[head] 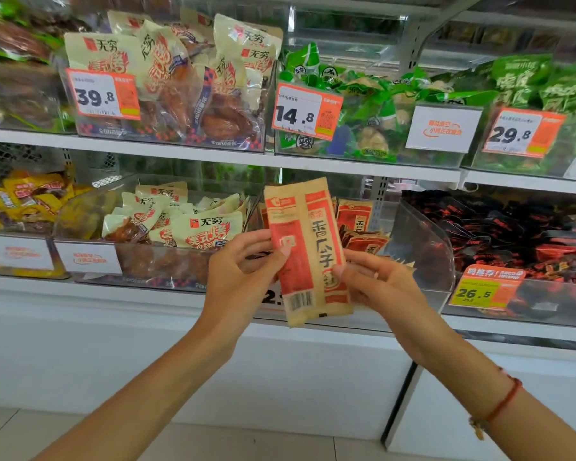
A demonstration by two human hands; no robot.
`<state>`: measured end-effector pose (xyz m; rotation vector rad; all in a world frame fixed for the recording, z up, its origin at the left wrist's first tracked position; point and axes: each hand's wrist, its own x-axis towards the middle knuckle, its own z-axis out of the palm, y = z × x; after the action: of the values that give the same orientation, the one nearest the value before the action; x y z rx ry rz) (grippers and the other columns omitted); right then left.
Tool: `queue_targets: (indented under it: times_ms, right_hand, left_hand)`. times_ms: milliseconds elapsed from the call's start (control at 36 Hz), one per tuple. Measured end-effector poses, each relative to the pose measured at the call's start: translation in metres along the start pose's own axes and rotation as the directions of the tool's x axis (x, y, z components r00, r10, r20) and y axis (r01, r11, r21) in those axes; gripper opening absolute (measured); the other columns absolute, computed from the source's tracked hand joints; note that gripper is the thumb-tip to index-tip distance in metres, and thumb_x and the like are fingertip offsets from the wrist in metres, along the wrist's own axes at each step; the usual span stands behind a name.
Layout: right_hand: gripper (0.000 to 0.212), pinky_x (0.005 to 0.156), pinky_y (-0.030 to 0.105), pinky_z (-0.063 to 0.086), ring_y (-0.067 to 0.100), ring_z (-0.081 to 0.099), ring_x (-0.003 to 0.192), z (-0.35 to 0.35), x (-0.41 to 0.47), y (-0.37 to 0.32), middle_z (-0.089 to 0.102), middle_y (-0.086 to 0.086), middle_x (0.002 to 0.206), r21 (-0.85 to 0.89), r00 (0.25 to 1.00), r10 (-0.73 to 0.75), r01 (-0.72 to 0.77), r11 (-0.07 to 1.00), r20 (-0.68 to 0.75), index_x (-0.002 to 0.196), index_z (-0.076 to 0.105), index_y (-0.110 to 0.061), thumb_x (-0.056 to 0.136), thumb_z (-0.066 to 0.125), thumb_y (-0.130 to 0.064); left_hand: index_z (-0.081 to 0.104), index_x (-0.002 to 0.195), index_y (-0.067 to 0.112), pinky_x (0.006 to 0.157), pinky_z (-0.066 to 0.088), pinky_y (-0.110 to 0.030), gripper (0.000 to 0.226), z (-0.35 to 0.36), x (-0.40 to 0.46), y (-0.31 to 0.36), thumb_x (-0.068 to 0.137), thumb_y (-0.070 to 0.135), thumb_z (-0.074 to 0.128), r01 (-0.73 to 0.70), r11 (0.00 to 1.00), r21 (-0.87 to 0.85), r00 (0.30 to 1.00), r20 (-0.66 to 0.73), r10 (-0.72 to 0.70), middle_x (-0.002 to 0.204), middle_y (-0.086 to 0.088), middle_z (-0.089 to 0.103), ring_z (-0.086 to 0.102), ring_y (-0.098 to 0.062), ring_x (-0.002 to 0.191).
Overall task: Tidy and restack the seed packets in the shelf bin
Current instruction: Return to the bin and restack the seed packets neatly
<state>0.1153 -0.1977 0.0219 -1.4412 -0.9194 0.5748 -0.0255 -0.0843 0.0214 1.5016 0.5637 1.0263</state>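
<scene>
Head view, lower shelf of a shop display; landmark: the clear seed bin (423,241) at centre. A stack of seed packets (308,251), tan and red, is held upright and slightly tilted in front of the bin, clear of its rim; at least two packets overlap in the stack, though the exact count cannot be told. Left hand (243,264) grips the stack's left edge, thumb across the face and fingers curled behind; right hand (376,277) pinches the right edge near the lower half, thumb on the front, remaining fingers hidden behind the packets. Inside the bin, behind and to the right of the stack, loose packets (359,224) remain; one or two stand upright at the back, others lie flat and askew lower down. Left of the bin: a bin of cream snack bags (193,224); further left, yellow packs (27,197). Right of the bin: black-and-red packs (512,234) behind a yellow price tag (476,294). Above the bin, on the upper shelf: a green-pack bin with an orange tag (305,111). A red bracelet (506,399) circles the right wrist.

Progress, as judged: partway; some packets are gathered and being squared between the hands; the packets left in the bin are not yet aligned, and the held stack is not yet returned. Remaining: even the edges, set the stack back, straighten the rest.
</scene>
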Motion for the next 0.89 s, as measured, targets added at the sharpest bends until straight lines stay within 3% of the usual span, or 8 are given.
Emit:
queue_targets:
  times_ms: [83,194,278,333,417,556,667,889]
  right_hand:
    - [0.026,0.086,0.03,0.054,0.012,0.069,0.096,-0.004,0.001,0.001,0.074,-0.003,0.101,0.003,0.998,0.052,-0.053,0.999,0.032,0.114,0.066,-0.019,0.088,0.061,-0.018]
    - [0.028,0.089,0.034,0.053,0.013,0.069,0.096,-0.002,0.0,0.001,0.073,-0.002,0.102,0.02,0.998,0.056,-0.057,0.998,0.038,0.116,0.065,-0.019,0.088,0.061,-0.019]
    - [0.031,0.08,0.029,0.057,0.011,0.07,0.092,0.0,-0.002,-0.001,0.074,-0.004,0.099,0.023,1.0,-0.009,0.009,1.0,-0.003,0.115,0.064,-0.02,0.084,0.065,-0.019]
    - [0.032,0.069,0.021,0.056,0.005,0.069,0.086,0.002,-0.004,-0.005,0.074,-0.009,0.094,-0.048,0.984,-0.154,0.15,0.988,-0.093,0.109,0.064,-0.022,0.077,0.069,-0.024]
    - [0.035,0.071,0.016,0.054,0.001,0.067,0.086,0.004,-0.007,-0.012,0.072,-0.014,0.092,-0.304,0.867,-0.464,0.4,0.865,-0.182,0.105,0.065,-0.027,0.071,0.072,-0.03]
    - [0.034,0.067,0.02,0.053,0.002,0.062,0.082,0.011,-0.01,-0.008,0.066,-0.013,0.095,-0.665,0.672,-0.734,0.504,0.552,-0.1,0.106,0.066,-0.023,0.075,0.077,-0.025]
    - [0.031,0.059,0.029,0.051,0.012,0.058,0.081,0.024,-0.01,0.0,0.064,-0.005,0.092,-0.759,0.62,-0.784,0.524,0.386,0.029,0.106,0.067,-0.015,0.08,0.071,-0.029]
    - [0.039,0.072,0.015,0.042,0.01,0.052,0.096,0.036,-0.012,0.007,0.062,-0.005,0.107,-0.821,0.639,-0.754,0.507,0.264,0.151,0.114,0.065,-0.02,0.082,0.065,-0.042]
  left_hand:
    - [0.068,0.102,0.024,0.076,0.058,-0.025,0.024,0.0,0.0,-0.001,0.08,0.017,0.074,-0.037,0.999,0.003,0.999,0.013,0.037,0.1,0.009,0.072,0.069,-0.005,0.092]
    - [0.068,0.101,0.024,0.076,0.058,-0.026,0.023,0.0,0.001,-0.001,0.08,0.017,0.074,-0.044,0.999,0.0,0.999,0.008,0.044,0.099,0.008,0.073,0.069,-0.006,0.09]
    - [0.067,0.1,0.026,0.076,0.057,-0.025,0.022,0.0,0.003,-0.003,0.08,0.017,0.074,-0.036,0.999,-0.008,0.999,0.003,0.036,0.099,0.009,0.073,0.069,-0.005,0.09]
    - [0.066,0.102,0.024,0.074,0.056,-0.02,0.023,-0.001,0.004,-0.004,0.081,0.018,0.073,-0.004,0.999,-0.046,1.0,-0.017,0.003,0.1,0.008,0.072,0.068,-0.003,0.092]
    - [0.065,0.107,0.02,0.071,0.056,-0.017,0.028,-0.001,0.003,-0.001,0.08,0.026,0.072,0.075,0.982,-0.172,0.996,-0.029,-0.081,0.104,0.006,0.072,0.068,-0.002,0.095]
    - [0.066,0.108,0.026,0.082,0.057,-0.028,0.056,0.005,-0.004,0.01,0.062,0.058,0.065,0.154,0.98,-0.127,0.971,0.201,-0.126,0.107,0.009,0.072,0.068,-0.004,0.097]
    - [0.068,0.111,0.021,0.08,0.056,-0.029,0.063,0.007,-0.008,0.014,0.062,0.059,0.064,0.196,0.976,-0.097,0.955,0.247,-0.167,0.1,0.003,0.074,0.07,-0.008,0.093]
    - [0.071,0.094,0.013,0.065,0.059,-0.021,0.013,0.001,-0.001,0.005,0.091,0.02,0.061,0.208,0.955,-0.213,0.978,0.08,-0.195,0.085,-0.003,0.076,0.072,-0.011,0.081]
